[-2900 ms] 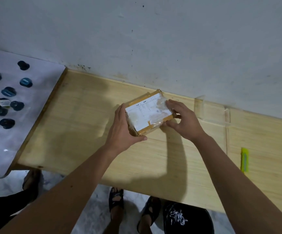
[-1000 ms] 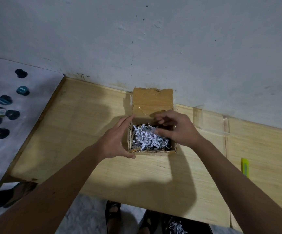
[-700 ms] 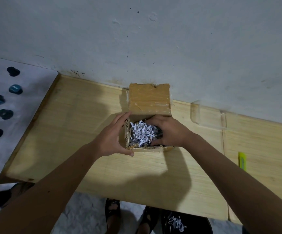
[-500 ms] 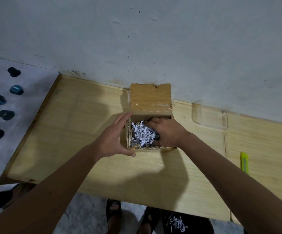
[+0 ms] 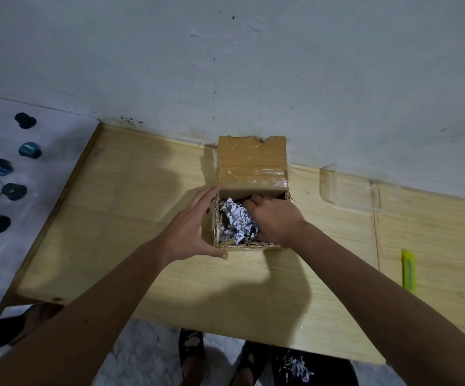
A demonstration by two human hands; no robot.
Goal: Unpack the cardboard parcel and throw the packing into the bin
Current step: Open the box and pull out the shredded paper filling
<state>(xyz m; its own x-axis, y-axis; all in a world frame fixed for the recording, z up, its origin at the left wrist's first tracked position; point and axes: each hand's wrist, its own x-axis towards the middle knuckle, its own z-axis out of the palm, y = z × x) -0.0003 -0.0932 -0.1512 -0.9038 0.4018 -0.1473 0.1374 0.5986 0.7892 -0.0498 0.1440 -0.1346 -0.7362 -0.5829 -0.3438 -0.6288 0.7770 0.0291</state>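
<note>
Head view: parcel [image 5: 249, 218] sat open on the wooden counter [image 5: 147, 207], close to the wall, lid flap [image 5: 252, 162] standing up behind the opening.
Parcel contents: shredded white paper [image 5: 236, 220] filled the left part of the cavity; whatever it packs was hidden.
Left hand [image 5: 191, 231]: spread wide against the parcel's left wall, thumb curled round the near corner. Judged a brace, so the light box would not slide or tip while the other hand dug.
Right hand [image 5: 273, 218]: reached into the right side of the parcel, fingers buried in the shreds. Could not tell whether they had closed on anything.
Step in hand: probably gathering packing or feeling for the item under it; no shreds yet lifted clear.
Bin [image 5: 309, 369]: dark, below the counter's near edge by the feet, some shredded paper already in it. Path from parcel to bin ran over the near edge, nothing on the counter lying across it.
Surroundings: yellow-green cutter [image 5: 408, 270] lay well to the right, apart from the work. Dark round caps [image 5: 1, 176] sat on a white sheet at far left, also apart.
Risk: loose shreds may scatter on counter or floor in transfer.
</note>
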